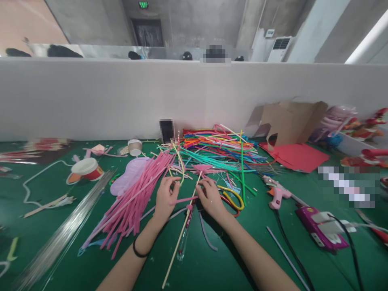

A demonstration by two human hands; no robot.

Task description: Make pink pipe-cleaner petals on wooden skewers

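My left hand and my right hand rest on the green table, both pinched on one pink pipe cleaner that runs between them. A thin wooden stick passes under that pipe cleaner, and a pink folded shape sits at its far end. A bundle of pink pipe cleaners lies just left of my left hand. Behind my hands is a heap of mixed-colour pipe cleaners. Yellow-handled scissors lie beside my right hand.
A pink glue gun and a purple device with cables lie at the right. Red paper and a cardboard piece are at the back right. Paper cups and metal wires lie at the left. A white partition bounds the table.
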